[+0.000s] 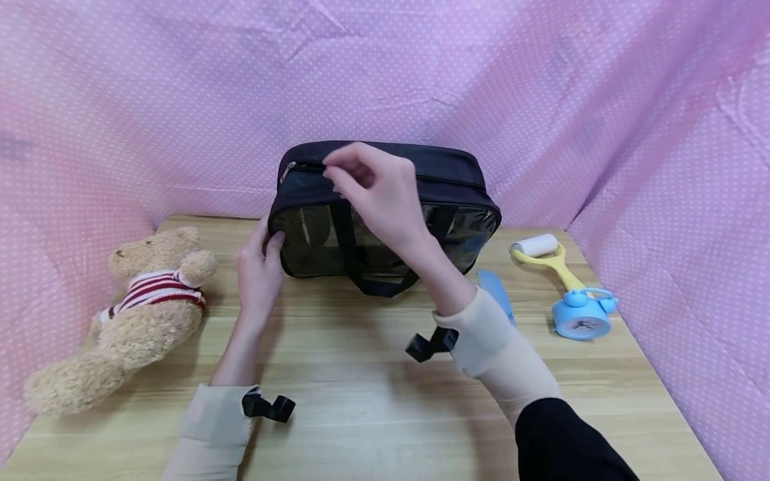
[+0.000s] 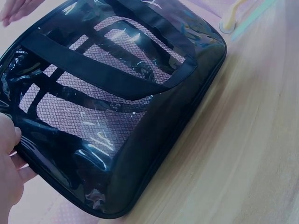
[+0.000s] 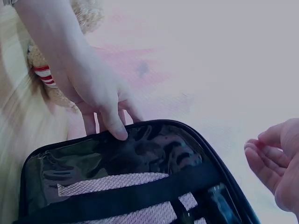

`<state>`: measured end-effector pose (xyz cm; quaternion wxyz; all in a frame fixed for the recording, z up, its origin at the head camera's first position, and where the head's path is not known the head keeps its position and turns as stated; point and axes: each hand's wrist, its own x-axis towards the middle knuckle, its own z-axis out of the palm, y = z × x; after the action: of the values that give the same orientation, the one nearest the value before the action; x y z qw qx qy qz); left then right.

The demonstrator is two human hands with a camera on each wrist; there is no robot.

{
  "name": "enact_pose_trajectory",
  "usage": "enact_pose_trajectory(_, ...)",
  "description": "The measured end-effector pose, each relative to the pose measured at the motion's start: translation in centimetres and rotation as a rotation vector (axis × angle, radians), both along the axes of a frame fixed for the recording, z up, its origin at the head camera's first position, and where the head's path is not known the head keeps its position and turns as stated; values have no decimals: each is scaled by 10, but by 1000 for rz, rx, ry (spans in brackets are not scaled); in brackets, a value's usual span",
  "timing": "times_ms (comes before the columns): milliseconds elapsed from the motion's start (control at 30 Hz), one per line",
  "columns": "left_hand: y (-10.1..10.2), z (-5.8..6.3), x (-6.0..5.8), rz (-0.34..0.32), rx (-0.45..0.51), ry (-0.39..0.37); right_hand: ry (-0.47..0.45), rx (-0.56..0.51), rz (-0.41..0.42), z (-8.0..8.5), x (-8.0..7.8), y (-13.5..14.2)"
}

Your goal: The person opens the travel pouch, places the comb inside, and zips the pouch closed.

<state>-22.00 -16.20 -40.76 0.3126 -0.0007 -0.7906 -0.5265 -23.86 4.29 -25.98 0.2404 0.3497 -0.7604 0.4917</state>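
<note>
A black bag (image 1: 385, 240) with clear front panels and dark handles stands at the back of the table. Its zipper pull (image 1: 288, 172) lies at the left end of the top. My left hand (image 1: 260, 267) grips the bag's left end, thumb on the clear front and fingers behind the edge, as the right wrist view also shows. Over the bag's top is my right hand (image 1: 385, 194), fingers bent and thumb tip close to the index fingertip. In the right wrist view this right hand (image 3: 280, 163) appears apart from the bag, with nothing visible between its fingers.
At the left lies a teddy bear (image 1: 150, 314) in a striped shirt. Right of the bag are a blue comb (image 1: 496, 292), a lint roller (image 1: 562, 270) with yellow handle, and a blue alarm clock (image 1: 581, 317). Pink dotted cloth (image 1: 385, 73) hangs around the wooden table (image 1: 349, 414).
</note>
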Motion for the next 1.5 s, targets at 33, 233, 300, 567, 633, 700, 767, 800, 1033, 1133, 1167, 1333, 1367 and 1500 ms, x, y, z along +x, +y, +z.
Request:
enact_pose_trajectory(33,0,0,0,0,-1,1,16,-39,7,-4,2,6)
enact_pose_trajectory(233,0,0,-1,-2,-12,5,24,-244,48,-29,13,40)
enact_pose_trajectory(300,0,0,-1,-5,-15,0,0,-291,43,-36,17,50)
enact_pose_trajectory(567,2,0,-2,-15,-16,-8,-62,-376,-16,-66,30,89)
enact_pose_trajectory(633,3,0,-1,-22,-13,-10,-72,-378,-38,-72,34,101)
enact_pose_trajectory(700,4,1,-1,-26,-5,-10,-74,-358,-75,-78,37,111)
enact_pose_trajectory(767,3,2,0,-19,-2,-7,-62,-321,-106,-83,40,121)
enact_pose_trajectory(800,3,2,0,-13,-3,-6,-55,-304,-122,-86,41,125)
enact_pose_trajectory(1033,-1,3,0,-23,-13,-36,29,-118,-231,-114,48,162)
enact_pose_trajectory(1133,-3,6,0,-39,6,-54,3,-41,-286,-127,51,180)
enact_pose_trajectory(1167,-3,7,0,-44,13,-56,-14,-20,-300,-131,52,186)
enact_pose_trajectory(1333,-5,14,2,-81,44,-39,-99,98,-385,-151,60,215)
enact_pose_trajectory(1367,-6,15,2,-88,54,-30,-111,124,-400,-154,61,219)
enact_pose_trajectory(1500,-10,19,5,-125,111,46,-169,212,-456,-168,65,234)
